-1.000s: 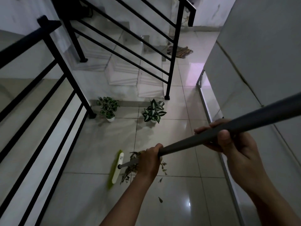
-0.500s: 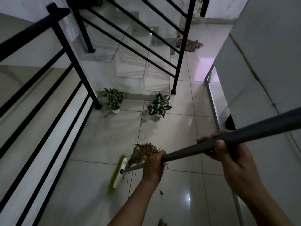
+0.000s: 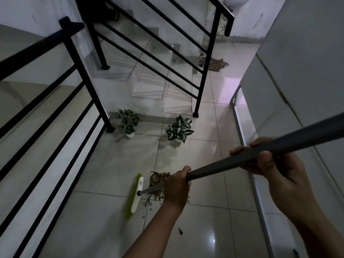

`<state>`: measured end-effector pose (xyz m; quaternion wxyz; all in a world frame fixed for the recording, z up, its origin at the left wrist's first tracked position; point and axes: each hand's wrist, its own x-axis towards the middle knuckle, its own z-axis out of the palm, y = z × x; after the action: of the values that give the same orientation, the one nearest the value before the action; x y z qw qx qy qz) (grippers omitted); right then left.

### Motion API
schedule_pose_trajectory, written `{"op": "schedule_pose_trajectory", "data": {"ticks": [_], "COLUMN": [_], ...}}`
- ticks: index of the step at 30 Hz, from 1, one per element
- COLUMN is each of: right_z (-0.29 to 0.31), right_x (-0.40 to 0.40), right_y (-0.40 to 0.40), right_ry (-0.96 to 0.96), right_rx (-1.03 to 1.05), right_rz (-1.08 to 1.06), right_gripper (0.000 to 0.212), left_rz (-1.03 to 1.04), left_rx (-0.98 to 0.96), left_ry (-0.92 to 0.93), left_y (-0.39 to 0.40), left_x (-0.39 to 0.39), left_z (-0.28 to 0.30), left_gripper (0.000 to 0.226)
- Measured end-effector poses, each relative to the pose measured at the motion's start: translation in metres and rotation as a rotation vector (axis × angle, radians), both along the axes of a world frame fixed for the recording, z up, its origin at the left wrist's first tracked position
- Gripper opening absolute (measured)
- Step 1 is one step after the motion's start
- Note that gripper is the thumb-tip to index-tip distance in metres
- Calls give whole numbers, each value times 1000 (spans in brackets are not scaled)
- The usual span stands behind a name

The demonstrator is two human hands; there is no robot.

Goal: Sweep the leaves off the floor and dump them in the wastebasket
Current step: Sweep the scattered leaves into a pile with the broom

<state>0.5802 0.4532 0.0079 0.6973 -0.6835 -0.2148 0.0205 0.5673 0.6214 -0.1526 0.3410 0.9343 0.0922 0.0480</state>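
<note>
A broom with a grey handle (image 3: 223, 166) runs from the right edge down to its white head with green bristles (image 3: 136, 194) on the tiled floor. My left hand (image 3: 176, 187) grips the handle low down, close to the head. Higher up the handle, my right hand (image 3: 270, 161) grips it too. A pile of dry brown leaves (image 3: 158, 178) lies on the tiles just right of the broom head, partly hidden by my left hand. Loose leaf bits (image 3: 180, 230) lie nearer me. No wastebasket is in view.
Two small potted plants (image 3: 128, 121) (image 3: 178, 129) stand by the foot of the stairs. Black metal railings (image 3: 61, 101) run along the left and beside the steps (image 3: 202, 58). A grey wall (image 3: 297, 71) bounds the right. A rag (image 3: 214, 64) lies further down the corridor.
The broom head has swept a little toward me and right, and the leaves have gathered into a tighter pile beside it. The view has tilted slightly.
</note>
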Motion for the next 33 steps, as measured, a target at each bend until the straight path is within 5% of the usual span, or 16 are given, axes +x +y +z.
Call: {"op": "schedule_pose_trajectory", "data": {"ticks": [10,18,25,33], "right_z": [-42,-68,-52,-17], "right_x": [-11,-25,-35,-41], "right_y": [31,32,0,-26], "right_ry": [138,165,150,113], "right_rx": [0,-127,-185,4], "right_rz": [19,-119,-289,-317], "right_gripper": [36,35,42,41], "left_rz": [68,-134,-342,-406], "left_rx": [-69,-21,16,49], "left_ry": [134,236,280,145], "left_y": [39,42,-2,-23], "left_x": [-10,32,46,36], "left_z": [-25,-49,-31,0], "left_gripper": [28,36,28,28]}}
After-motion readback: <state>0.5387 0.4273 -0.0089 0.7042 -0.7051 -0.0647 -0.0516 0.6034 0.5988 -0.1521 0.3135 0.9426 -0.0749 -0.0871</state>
